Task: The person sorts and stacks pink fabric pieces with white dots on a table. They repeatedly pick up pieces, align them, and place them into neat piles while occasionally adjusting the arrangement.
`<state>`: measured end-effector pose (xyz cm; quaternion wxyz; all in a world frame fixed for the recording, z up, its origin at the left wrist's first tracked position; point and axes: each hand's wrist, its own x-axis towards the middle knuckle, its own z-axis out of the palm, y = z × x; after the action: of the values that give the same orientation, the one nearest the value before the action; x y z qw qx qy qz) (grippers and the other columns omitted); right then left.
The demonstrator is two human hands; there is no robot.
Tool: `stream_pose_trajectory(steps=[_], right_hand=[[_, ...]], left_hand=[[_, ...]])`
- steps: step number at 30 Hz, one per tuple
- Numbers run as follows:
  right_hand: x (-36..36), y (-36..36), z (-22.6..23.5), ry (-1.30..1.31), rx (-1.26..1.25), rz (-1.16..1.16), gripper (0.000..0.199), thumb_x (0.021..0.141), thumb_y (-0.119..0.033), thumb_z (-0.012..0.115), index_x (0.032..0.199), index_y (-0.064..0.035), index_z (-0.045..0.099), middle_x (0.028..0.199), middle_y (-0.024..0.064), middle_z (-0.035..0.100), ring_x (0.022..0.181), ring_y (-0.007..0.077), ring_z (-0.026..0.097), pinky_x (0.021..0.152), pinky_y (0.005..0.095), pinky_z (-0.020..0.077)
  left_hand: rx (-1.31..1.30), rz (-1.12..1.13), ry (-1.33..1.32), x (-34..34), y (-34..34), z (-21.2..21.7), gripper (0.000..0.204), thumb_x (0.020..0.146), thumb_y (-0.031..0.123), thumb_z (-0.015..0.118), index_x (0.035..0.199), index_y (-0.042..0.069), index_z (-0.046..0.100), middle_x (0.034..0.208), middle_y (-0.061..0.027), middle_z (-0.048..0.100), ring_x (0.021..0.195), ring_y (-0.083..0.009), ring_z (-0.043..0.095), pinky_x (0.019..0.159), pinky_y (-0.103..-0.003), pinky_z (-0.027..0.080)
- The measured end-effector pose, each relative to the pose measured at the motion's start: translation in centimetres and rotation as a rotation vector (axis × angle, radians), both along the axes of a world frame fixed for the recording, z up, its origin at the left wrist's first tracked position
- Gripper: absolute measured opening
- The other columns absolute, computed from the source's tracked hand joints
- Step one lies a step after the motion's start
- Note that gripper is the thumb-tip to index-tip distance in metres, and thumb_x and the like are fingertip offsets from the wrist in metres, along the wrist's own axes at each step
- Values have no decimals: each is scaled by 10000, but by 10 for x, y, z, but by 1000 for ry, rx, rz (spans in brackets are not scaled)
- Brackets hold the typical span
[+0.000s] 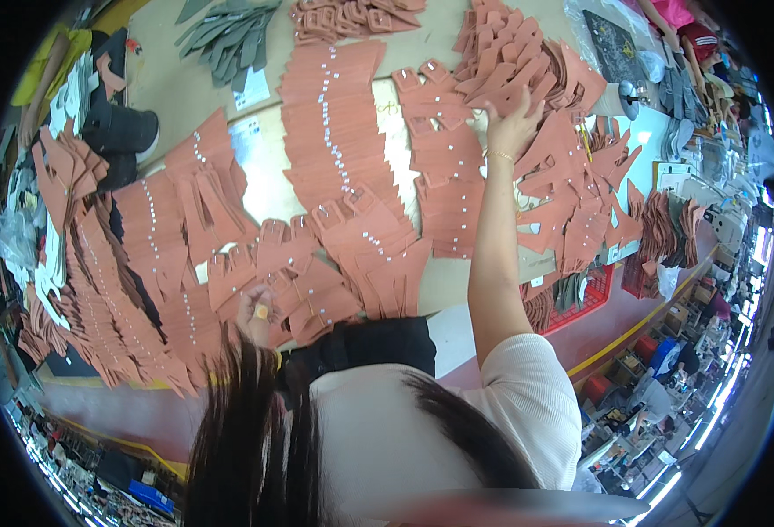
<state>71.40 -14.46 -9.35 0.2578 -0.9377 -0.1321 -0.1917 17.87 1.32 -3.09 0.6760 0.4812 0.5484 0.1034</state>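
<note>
R. hand, arm extended, at near edge of heap of terracotta pcs, far side of table, right of ctr.; fingers partly spread, grip on a pc. unclear. L. hand, fingers part-curled, near body beside buckled pcs; hold can't be told. Betw. hands: overlapping terracotta row. Grey-green pcs upper L.
</note>
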Motion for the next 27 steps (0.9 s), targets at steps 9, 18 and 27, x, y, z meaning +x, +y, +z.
stream_pose_trajectory(steps=[9, 18, 27], right_hand=[[15, 53, -4, 115, -128, -35, 803, 758, -274, 749, 1440, -315, 327, 1503, 290, 131, 1287, 600, 234, 994, 551, 393], [106, 129, 7, 82, -251, -205, 819, 741, -370, 750, 1424, -404, 301, 1492, 261, 201, 1160, 626, 404, 759, 505, 553], [240, 179, -11, 84, -284, -384, 776, 788, -512, 664, 1444, -351, 281, 1470, 322, 182, 1175, 624, 395, 945, 574, 429]], left_hand=[[-128, -40, 117, 36, -2, 5, 228, 957, 194, 541, 1137, 54, 528, 922, -51, 625, 717, -125, 593, 610, -252, 469], [-113, -200, 117, 67, 23, -5, 301, 950, 219, 549, 1178, 30, 493, 974, -93, 615, 766, -166, 614, 661, -265, 482], [-104, -74, 211, 84, 44, 10, 388, 966, 355, 491, 1111, -3, 521, 965, -122, 613, 821, -189, 601, 760, -325, 466]])
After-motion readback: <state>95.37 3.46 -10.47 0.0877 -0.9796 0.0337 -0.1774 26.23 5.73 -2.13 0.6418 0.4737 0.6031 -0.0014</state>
